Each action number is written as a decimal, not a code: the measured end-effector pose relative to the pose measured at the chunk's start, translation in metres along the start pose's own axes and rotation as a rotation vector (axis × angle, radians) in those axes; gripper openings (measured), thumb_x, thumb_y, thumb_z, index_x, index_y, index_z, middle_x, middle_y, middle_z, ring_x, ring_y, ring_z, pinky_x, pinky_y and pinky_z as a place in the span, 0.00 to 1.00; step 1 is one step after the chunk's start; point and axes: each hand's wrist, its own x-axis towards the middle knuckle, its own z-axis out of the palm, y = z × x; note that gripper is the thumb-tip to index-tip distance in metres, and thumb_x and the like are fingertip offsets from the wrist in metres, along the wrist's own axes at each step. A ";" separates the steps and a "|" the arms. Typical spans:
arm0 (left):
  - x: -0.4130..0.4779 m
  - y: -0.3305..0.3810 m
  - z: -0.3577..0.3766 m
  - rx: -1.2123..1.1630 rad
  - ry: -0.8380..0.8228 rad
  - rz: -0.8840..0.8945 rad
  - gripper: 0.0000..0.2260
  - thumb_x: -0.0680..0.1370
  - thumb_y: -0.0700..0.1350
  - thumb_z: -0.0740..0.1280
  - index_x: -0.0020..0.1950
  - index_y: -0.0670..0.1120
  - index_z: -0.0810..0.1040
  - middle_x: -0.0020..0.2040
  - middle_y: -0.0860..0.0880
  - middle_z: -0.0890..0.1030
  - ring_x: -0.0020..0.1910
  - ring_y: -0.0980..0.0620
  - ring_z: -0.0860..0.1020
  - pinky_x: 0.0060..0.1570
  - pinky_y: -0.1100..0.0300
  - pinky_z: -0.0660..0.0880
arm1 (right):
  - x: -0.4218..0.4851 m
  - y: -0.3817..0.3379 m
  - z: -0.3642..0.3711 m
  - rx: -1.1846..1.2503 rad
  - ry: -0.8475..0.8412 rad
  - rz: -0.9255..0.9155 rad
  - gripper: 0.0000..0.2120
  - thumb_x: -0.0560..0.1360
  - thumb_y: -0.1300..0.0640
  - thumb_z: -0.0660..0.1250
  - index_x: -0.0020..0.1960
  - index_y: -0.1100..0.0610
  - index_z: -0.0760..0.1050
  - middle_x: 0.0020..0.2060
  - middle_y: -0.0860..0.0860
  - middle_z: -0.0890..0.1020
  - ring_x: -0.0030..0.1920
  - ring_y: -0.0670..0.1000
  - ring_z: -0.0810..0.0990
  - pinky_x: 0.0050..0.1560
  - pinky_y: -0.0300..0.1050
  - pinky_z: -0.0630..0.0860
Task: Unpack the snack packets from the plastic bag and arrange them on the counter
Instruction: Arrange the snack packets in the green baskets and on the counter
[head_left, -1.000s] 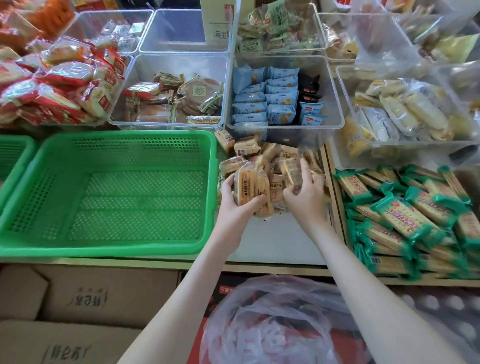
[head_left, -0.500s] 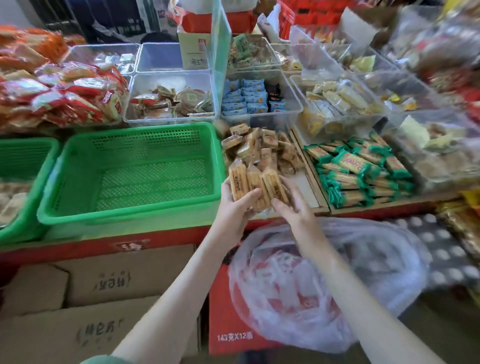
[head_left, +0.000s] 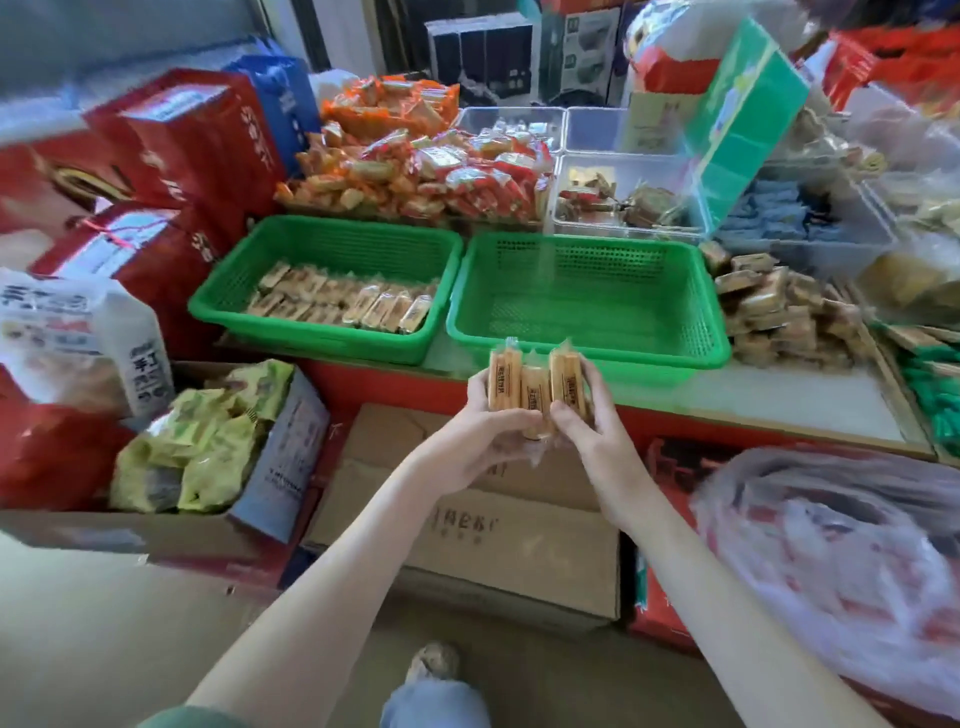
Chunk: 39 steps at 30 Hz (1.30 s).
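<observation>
left hand (head_left: 480, 434) and right hand (head_left: 589, 434), both grasping three biscuit packets (head_left: 535, 387), should probably lay them flat in the left green basket (head_left: 311, 339) rows.

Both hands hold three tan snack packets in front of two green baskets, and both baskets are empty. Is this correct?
No. The head view shows only the right basket empty; the left basket holds rows of packets. The rest is right.

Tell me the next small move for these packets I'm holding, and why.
Probably carry the three tan plastic-wrapped snack packets, gripped by the left hand and right hand, over to the left green plastic basket, whose rows look like matching packets.
</observation>
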 end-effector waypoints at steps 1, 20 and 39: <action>-0.005 0.003 -0.022 -0.014 0.025 0.012 0.30 0.77 0.35 0.67 0.73 0.48 0.54 0.59 0.41 0.77 0.45 0.45 0.82 0.53 0.49 0.80 | 0.010 0.002 0.021 -0.013 -0.029 0.008 0.27 0.80 0.48 0.62 0.73 0.32 0.55 0.71 0.42 0.68 0.70 0.48 0.69 0.71 0.60 0.64; 0.163 0.149 -0.389 0.266 0.163 -0.071 0.31 0.76 0.42 0.70 0.73 0.51 0.56 0.63 0.43 0.75 0.52 0.46 0.82 0.44 0.58 0.78 | 0.341 -0.002 0.291 -0.383 0.033 0.132 0.20 0.77 0.47 0.67 0.64 0.42 0.61 0.51 0.45 0.79 0.57 0.53 0.77 0.64 0.59 0.70; 0.180 0.124 -0.408 1.237 0.128 -0.290 0.38 0.81 0.61 0.56 0.78 0.38 0.45 0.77 0.36 0.51 0.74 0.38 0.58 0.69 0.47 0.63 | 0.363 0.038 0.292 -1.340 -0.096 0.177 0.24 0.83 0.45 0.46 0.75 0.53 0.57 0.73 0.52 0.63 0.74 0.52 0.58 0.73 0.59 0.41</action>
